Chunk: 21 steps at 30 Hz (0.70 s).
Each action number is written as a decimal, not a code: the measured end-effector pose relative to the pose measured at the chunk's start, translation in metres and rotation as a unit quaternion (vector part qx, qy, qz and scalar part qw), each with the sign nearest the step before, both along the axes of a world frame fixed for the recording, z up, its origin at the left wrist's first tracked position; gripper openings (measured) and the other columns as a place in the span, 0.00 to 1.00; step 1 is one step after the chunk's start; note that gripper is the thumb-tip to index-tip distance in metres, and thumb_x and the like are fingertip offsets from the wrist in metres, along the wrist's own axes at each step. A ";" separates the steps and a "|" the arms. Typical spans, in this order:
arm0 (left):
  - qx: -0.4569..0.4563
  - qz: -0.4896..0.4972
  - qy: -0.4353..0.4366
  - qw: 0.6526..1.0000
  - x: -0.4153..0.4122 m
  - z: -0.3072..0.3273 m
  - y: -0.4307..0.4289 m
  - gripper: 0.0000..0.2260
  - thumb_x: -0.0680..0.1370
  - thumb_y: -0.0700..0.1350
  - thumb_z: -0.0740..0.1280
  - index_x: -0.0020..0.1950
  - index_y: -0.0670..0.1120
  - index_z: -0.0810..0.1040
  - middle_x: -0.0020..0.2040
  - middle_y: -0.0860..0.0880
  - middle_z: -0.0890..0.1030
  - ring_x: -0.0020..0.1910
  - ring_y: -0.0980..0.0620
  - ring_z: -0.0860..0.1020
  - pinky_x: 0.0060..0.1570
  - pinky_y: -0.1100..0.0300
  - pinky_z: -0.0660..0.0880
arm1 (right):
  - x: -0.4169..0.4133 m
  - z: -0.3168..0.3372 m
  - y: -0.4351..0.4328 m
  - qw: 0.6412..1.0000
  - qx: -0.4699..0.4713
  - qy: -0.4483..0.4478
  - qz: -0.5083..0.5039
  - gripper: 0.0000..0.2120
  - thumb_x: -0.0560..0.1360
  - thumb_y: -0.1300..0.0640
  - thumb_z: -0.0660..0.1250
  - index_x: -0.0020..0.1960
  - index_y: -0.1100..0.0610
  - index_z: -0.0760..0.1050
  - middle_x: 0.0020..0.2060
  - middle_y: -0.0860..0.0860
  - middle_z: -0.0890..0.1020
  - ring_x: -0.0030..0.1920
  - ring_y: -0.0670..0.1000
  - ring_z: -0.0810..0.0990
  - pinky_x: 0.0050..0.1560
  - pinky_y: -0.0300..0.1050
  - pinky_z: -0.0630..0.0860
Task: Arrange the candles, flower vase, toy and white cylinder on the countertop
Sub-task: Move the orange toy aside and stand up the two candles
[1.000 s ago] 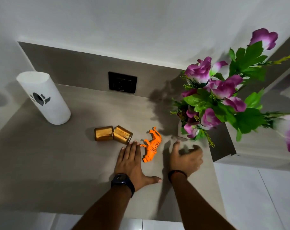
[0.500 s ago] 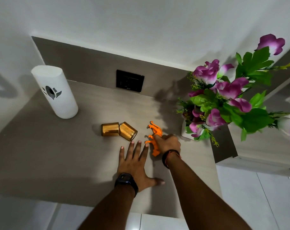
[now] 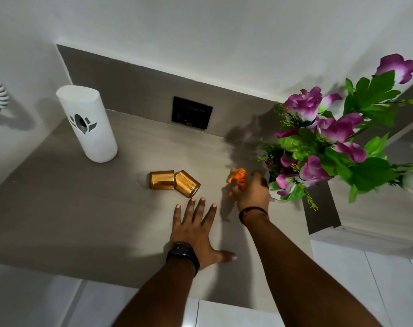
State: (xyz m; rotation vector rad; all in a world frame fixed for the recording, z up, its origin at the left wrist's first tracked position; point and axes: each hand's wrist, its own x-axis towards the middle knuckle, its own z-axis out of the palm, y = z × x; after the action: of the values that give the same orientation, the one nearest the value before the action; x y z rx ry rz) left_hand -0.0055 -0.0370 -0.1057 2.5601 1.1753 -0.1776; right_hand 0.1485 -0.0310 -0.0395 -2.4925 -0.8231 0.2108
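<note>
Right now the right hand is curled around the orange toy tiger, with the toy's striped body sticking out just beyond the knuckles, on the far side of the hand. Whether the toy's feet touch the grey worktop or hang just above it is hard to tell, since the hand covers its lower part. Just to the right of that hand, nearly touching it, stands the flower vase; its purple blooms and green leaves spread up and to the right over the worktop's edge.

The left hand lies flat on the worktop, palm down, fingers spread apart and holding nothing, a dark watch on its wrist. Just beyond its fingertips lie the two gold candles, both on their sides and touching each other, close to the left hand and well to the left of the right hand. Far off to the left and beyond both hands, the white cylinder stands upright near the back wall, well apart from everything else.
</note>
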 end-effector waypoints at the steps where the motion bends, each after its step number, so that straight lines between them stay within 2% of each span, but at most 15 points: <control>1: 0.000 -0.001 0.002 1.000 0.000 0.000 0.000 0.57 0.55 0.84 0.47 0.75 0.56 0.32 0.78 0.47 0.34 0.75 0.42 0.32 0.70 0.35 0.34 | -0.002 -0.002 -0.001 1.000 -0.002 -0.010 0.008 0.22 0.69 0.58 0.69 0.59 0.62 0.66 0.49 0.66 0.79 0.51 0.66 0.78 0.46 0.53 0.75; 7: -0.005 -0.001 0.008 1.000 0.000 -0.001 0.000 0.57 0.56 0.84 0.49 0.75 0.56 0.33 0.78 0.47 0.34 0.75 0.42 0.32 0.70 0.35 0.34 | -0.009 -0.015 0.004 0.999 0.003 -0.049 0.003 0.22 0.68 0.60 0.68 0.57 0.63 0.64 0.50 0.66 0.76 0.49 0.68 0.77 0.47 0.56 0.78; 12: -0.013 -0.010 0.015 1.000 0.000 0.003 0.002 0.58 0.57 0.83 0.52 0.76 0.55 0.34 0.78 0.46 0.35 0.76 0.42 0.33 0.72 0.36 0.35 | -0.011 -0.009 0.006 0.998 -0.029 -0.055 -0.017 0.27 0.67 0.50 0.69 0.58 0.61 0.64 0.52 0.65 0.77 0.51 0.67 0.76 0.49 0.57 0.76; 15: -0.031 -0.025 -0.029 0.999 -0.007 0.014 0.009 0.56 0.58 0.80 0.60 0.77 0.53 0.47 0.80 0.47 0.46 0.77 0.43 0.44 0.75 0.42 0.44 | -0.023 0.003 0.009 0.993 -0.011 -0.121 -0.013 0.28 0.66 0.46 0.68 0.60 0.61 0.66 0.54 0.63 0.76 0.51 0.65 0.76 0.50 0.56 0.73; 18: -0.018 -0.063 -0.088 0.994 -0.022 0.034 0.030 0.42 0.63 0.73 0.66 0.70 0.53 0.64 0.74 0.48 0.63 0.72 0.46 0.60 0.71 0.48 0.60 | -0.035 0.014 0.020 0.984 0.088 -0.146 0.058 0.23 0.68 0.51 0.68 0.59 0.60 0.69 0.52 0.60 0.76 0.52 0.61 0.74 0.51 0.53 0.72; 19: 0.002 -0.070 -0.096 0.993 -0.028 0.042 0.041 0.38 0.65 0.71 0.67 0.68 0.52 0.67 0.71 0.49 0.66 0.68 0.47 0.64 0.68 0.49 0.63 | -0.039 0.015 0.025 0.981 0.109 -0.127 0.097 0.21 0.68 0.54 0.68 0.59 0.59 0.70 0.52 0.59 0.76 0.53 0.59 0.74 0.52 0.51 0.72; 21: 0.041 -0.044 -0.117 0.991 -0.039 0.053 0.065 0.34 0.65 0.68 0.70 0.64 0.51 0.71 0.67 0.49 0.70 0.64 0.47 0.67 0.63 0.51 0.66 | -0.046 0.017 0.036 0.982 0.089 -0.036 0.163 0.23 0.69 0.57 0.67 0.62 0.56 0.68 0.55 0.56 0.75 0.56 0.56 0.74 0.54 0.44 0.68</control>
State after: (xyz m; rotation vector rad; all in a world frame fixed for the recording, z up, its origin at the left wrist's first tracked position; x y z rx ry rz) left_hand -0.0442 0.0280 -0.0523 2.6178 1.0022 0.1503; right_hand 0.1025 0.0054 -0.0230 -2.1988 -1.2249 0.1527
